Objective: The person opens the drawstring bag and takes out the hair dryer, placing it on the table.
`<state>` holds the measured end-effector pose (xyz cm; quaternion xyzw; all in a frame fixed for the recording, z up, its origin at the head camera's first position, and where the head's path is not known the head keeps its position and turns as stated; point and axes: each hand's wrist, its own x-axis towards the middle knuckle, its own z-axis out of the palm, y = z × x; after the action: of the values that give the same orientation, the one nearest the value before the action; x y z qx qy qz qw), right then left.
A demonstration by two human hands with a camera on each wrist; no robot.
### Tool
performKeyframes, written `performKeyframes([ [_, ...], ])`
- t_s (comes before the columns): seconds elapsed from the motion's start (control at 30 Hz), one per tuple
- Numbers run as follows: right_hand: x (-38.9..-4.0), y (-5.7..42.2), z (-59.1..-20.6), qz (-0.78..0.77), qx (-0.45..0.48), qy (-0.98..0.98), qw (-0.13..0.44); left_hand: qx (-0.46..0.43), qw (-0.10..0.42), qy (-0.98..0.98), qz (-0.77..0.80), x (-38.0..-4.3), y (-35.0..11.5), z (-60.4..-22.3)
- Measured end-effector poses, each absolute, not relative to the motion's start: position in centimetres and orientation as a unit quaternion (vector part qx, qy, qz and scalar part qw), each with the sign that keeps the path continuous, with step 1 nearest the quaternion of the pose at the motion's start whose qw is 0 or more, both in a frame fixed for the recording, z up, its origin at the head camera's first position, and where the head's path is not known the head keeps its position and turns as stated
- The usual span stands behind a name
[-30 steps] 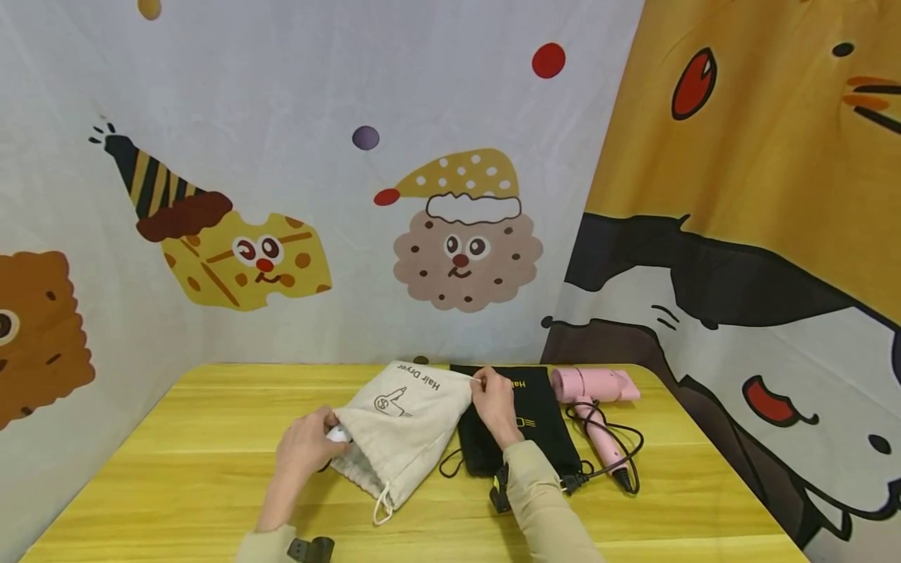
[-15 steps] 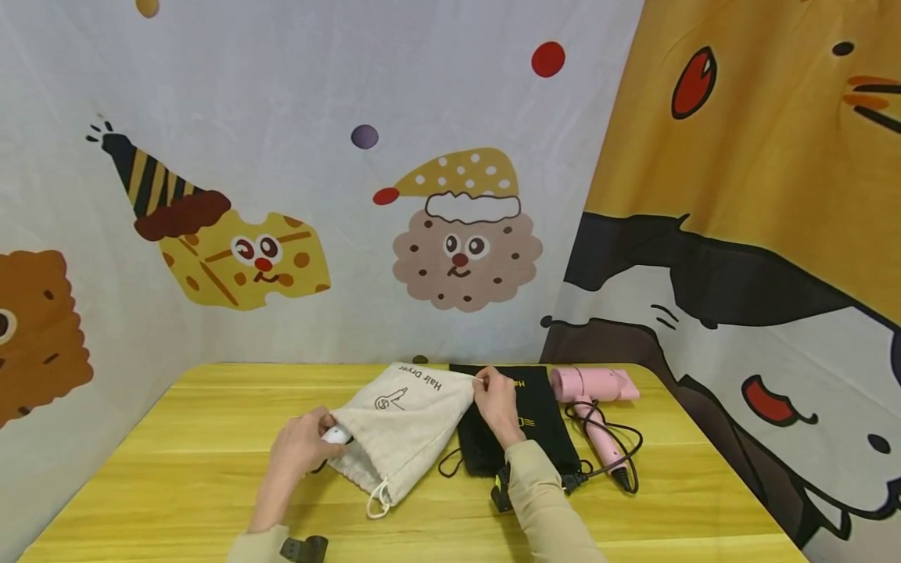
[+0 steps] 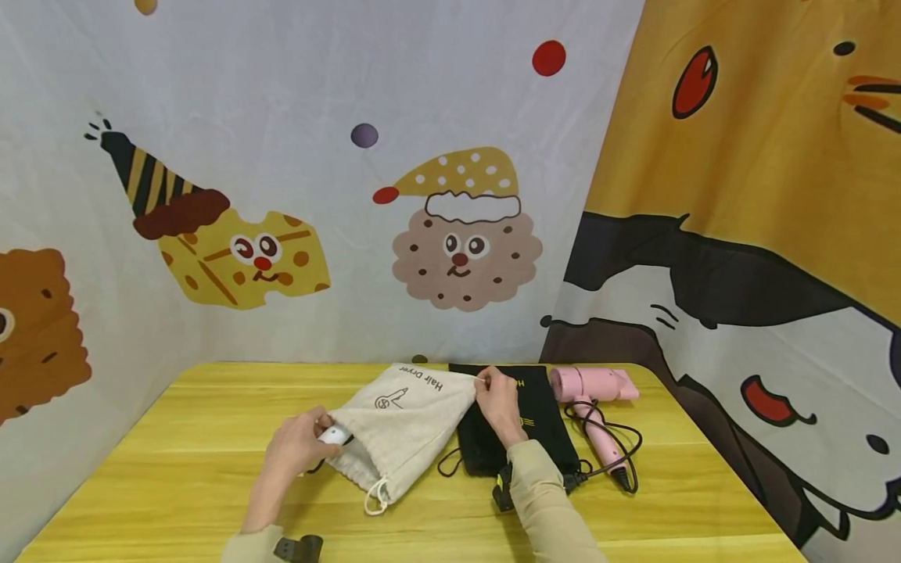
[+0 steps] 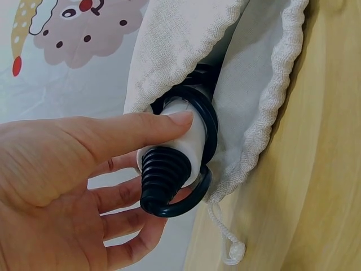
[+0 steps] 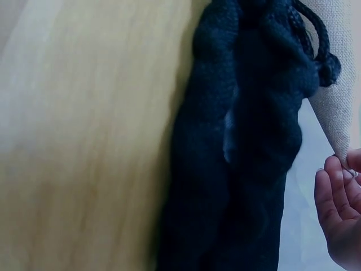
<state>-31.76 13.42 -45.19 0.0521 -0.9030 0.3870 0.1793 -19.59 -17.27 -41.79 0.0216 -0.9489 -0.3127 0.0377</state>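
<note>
A cream drawstring bag (image 3: 415, 430) printed "Hair Dryer" lies at the table's middle, its mouth toward the near left. My left hand (image 3: 292, 446) grips the white handle of a hair dryer (image 4: 194, 135), thumb on top and fingers underneath. Only the handle's end sticks out of the bag's mouth; the rest is hidden inside. A black cord (image 4: 210, 121) loops around the handle from its ribbed sleeve. My right hand (image 3: 498, 403) pinches the bag's far right corner between thumb and fingers, seen at the edge of the right wrist view.
A black drawstring bag (image 3: 552, 399) lies flat under my right forearm. To its right is a pink hair dryer (image 3: 594, 383) with its black cord (image 3: 637, 442) tangled around the handle. A patterned cloth (image 3: 281, 336) hangs behind the wooden table (image 3: 197, 438).
My left hand has drawn slightly left and toward me, and more of the white handle shows outside the bag. The right hand, still pinching the corner, has shifted slightly right.
</note>
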Motion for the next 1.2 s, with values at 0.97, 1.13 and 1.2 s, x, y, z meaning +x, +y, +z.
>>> performKeyframes([
  [0.97, -28.8, 11.4, -44.7, 0.120, 0.209, -0.966, 0.096, 0.052, 0.127, -0.956, -0.260, -20.2, -15.1, -42.5],
  [1.13, -28.6, 11.4, -45.4, 0.103, 0.216, -0.969, 0.063, 0.046, 0.125, -0.953, -0.273, -20.1, -15.2, -42.4],
  [1.2, -28.5, 11.3, -45.4, 0.090, 0.220, -0.970, 0.059, 0.042, 0.119, -0.952, -0.278, -20.1, -15.4, -42.4],
])
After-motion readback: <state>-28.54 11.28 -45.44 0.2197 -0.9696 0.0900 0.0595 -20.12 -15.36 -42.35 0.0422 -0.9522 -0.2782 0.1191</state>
